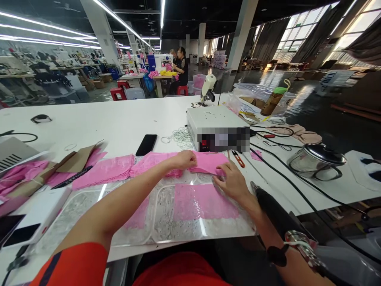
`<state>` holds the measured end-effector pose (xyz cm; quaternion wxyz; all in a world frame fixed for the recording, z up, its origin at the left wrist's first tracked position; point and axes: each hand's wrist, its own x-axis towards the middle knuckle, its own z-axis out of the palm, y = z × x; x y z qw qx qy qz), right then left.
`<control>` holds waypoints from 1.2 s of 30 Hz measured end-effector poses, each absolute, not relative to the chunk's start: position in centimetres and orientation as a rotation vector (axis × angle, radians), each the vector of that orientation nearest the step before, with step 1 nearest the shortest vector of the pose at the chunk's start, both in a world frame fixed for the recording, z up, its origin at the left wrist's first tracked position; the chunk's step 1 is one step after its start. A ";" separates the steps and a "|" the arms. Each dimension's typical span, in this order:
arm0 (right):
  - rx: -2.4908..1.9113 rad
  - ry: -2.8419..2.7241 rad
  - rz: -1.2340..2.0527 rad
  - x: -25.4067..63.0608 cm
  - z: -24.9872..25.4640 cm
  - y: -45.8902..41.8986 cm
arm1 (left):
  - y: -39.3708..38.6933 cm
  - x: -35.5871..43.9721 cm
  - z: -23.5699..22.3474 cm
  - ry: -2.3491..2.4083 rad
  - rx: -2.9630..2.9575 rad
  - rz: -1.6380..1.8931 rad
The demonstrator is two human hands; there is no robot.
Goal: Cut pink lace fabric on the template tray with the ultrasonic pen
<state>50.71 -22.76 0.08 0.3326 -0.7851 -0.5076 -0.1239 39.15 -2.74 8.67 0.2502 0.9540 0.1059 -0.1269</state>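
A pink fabric piece [206,162] is raised at the front of the grey box, its lower edge off the clear plastic sheet. My left hand [187,159] is closed, pinching it at its left end. At the right corner, the curled fingers of my right hand [233,180] grip it, thumb beneath. Another pink fabric panel [202,201] lies flat under or on the clear sheet [163,214] just below my hands; which of the two, I cannot tell. Stacked pink fabric [104,171] spreads to the left, and a further stack [151,163] sits beside my left forearm.
Behind the fabric stand a grey control box [218,123] and a black phone [147,145]. Orange-handled snips [238,159] lie by the box. A black handheld tool [268,202], cables and a steel pot [317,161] occupy the right. Two people sit at a far sewing machine.
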 end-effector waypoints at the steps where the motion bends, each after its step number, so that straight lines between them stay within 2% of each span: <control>1: -2.052 -1.352 -0.347 50.8 0.1 -22.6 | -2.8 38.9 8.8 0.277 2.587 -0.350; 7: -1.979 -1.541 -0.409 50.1 -0.1 -23.7 | -3.1 36.1 8.8 0.187 2.518 -0.337; 17: -1.734 -1.963 -0.428 43.8 0.8 -29.7 | -7.0 28.5 6.9 0.039 2.469 -0.409; 24: -1.727 -1.906 -0.283 43.6 0.6 -30.1 | -7.6 27.6 5.5 0.057 2.519 -0.324; 36: -1.765 -1.766 -0.147 43.4 1.1 -30.0 | -7.7 26.9 5.8 0.064 2.523 -0.301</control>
